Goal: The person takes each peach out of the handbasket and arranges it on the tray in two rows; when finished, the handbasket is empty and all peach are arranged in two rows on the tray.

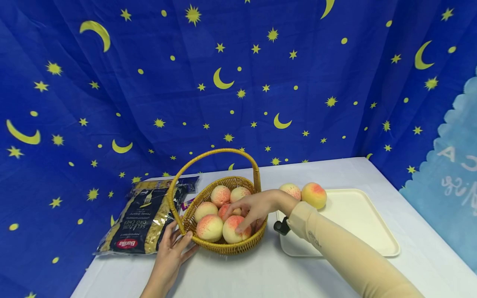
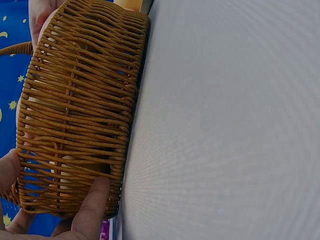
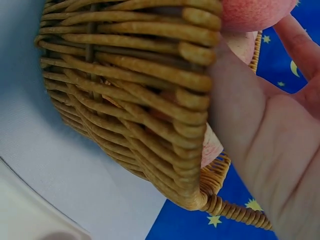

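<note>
A brown wicker basket (image 1: 238,248) with a tall arched handle stands on the table and holds several peaches (image 1: 209,228). My left hand (image 1: 169,252) grips the basket's left end, thumb at the rim by the handle base. In the left wrist view, one finger (image 2: 95,202) lies against the woven side. Reaching over the right rim, my right hand (image 1: 255,207) has its fingers on the front right peach (image 1: 232,234). In the right wrist view, a peach (image 3: 255,12) shows between thumb and fingers; the fingertips are hidden there.
A cream tray (image 1: 357,219) lies to the right, with two more peaches (image 1: 314,195) at its back left corner. Left of the basket are bags of pasta (image 1: 138,219). A small black object (image 1: 282,226) shows beside the right wrist. A blue star-patterned curtain (image 1: 253,103) hangs behind.
</note>
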The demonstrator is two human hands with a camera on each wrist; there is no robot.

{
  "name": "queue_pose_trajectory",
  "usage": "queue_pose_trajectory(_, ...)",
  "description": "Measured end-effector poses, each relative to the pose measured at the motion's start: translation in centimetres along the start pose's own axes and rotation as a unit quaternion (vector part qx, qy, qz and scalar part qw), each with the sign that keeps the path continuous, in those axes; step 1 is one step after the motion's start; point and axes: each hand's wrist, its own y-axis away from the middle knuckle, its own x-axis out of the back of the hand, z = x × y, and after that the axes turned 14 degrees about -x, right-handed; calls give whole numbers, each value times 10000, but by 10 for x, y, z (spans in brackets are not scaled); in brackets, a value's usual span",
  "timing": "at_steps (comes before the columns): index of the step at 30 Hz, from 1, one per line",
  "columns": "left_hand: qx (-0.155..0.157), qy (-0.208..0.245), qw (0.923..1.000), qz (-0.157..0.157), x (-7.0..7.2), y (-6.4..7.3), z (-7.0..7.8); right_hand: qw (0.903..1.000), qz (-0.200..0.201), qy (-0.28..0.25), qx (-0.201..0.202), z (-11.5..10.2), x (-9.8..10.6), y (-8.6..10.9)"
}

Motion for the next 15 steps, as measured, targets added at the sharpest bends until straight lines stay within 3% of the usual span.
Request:
queue_pose_trajectory(10, 88, -50, 9999, 43, -1, -1, 0, 9979, 363, 532, -108, -3, -2, -2)
queue_pose_trajectory(15, 61, -47, 10000, 27, -1, -1, 1, 9912, 705, 1117, -37, -3, -1, -3)
